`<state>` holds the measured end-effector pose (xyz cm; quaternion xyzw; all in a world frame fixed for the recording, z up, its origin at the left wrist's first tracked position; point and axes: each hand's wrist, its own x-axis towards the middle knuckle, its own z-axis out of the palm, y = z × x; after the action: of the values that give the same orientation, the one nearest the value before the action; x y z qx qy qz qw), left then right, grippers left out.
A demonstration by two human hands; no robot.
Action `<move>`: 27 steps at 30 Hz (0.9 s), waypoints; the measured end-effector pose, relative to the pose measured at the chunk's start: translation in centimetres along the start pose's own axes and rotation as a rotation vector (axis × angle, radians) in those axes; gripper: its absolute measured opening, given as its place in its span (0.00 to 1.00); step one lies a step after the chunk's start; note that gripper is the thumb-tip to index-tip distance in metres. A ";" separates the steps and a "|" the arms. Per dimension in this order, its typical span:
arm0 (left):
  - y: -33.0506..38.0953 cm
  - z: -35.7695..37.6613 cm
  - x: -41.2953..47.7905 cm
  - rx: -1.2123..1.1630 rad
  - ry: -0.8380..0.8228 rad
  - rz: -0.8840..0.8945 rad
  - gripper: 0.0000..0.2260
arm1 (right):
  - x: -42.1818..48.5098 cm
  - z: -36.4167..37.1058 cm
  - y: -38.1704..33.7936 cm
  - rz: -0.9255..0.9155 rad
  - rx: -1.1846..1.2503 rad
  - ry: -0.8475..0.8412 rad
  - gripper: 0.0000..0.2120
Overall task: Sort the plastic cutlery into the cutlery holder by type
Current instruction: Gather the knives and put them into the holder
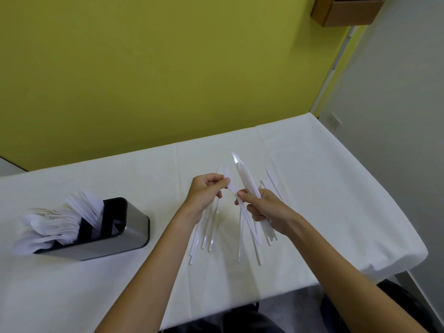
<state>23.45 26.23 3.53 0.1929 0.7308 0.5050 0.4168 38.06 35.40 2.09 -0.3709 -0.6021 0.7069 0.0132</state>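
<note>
Two bare hands work above a table covered with a white cloth (336, 188). The right hand (266, 210) is closed around a bundle of white plastic knives (247, 181), blades pointing up and away from the person, handles projecting below the palm. The left hand (206, 191) pinches the blade end of a single white plastic knife (230, 186) between thumb and fingertips; that knife runs down toward the right hand's bundle, and whether it touches the bundle cannot be told.

Beneath the hands, loose white plastic cutlery (209, 227) lies on the cloth in two rough groups — long thin handles fanned toward the near edge. The pieces are white on white, so the type of each cannot be told.

At the left stands a rectangular brushed-metal cutlery holder with a black inner divider (115, 234), well apart from the loose pile. Its left compartments hold white plastic spoons and forks (48, 227) leaning out to the left; a set of flat white pieces (89, 207) stands in a middle compartment. The rightmost compartment shows only black interior.

Behind the table is a yellow-green wall (168, 68).
</note>
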 end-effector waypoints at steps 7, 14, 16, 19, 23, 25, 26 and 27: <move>0.0 -0.2 0.3 -0.018 0.065 0.039 0.07 | -1.0 0.9 1.3 0.048 -0.024 -0.132 0.15; 0.5 0.0 0.4 -0.002 -0.136 0.095 0.22 | -1.2 1.2 1.4 0.057 0.037 -0.197 0.20; 0.5 0.1 0.4 0.154 -0.210 0.146 0.30 | -1.3 1.3 1.1 0.093 0.095 -0.210 0.18; 0.3 0.2 0.9 0.271 -0.194 0.205 0.36 | -1.6 1.3 0.8 0.136 0.055 -0.201 0.21; 0.4 0.1 1.1 0.222 -0.237 0.206 0.29 | -1.8 1.3 0.5 0.121 -0.031 -0.178 0.20; 0.4 0.0 1.1 0.184 -0.255 0.217 0.23 | -2.0 1.3 0.4 0.097 -0.018 -0.177 0.16; 0.4 0.0 1.2 0.176 -0.246 0.218 0.22 | -2.1 1.3 0.3 0.084 -0.004 -0.188 0.14; 0.3 -0.1 1.2 0.170 -0.236 0.212 0.22 | -2.2 1.3 0.3 0.072 0.010 -0.203 0.12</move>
<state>22.62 27.16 3.35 0.3614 0.6923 0.4564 0.4263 39.10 33.20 2.93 -0.3188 -0.5831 0.7438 -0.0714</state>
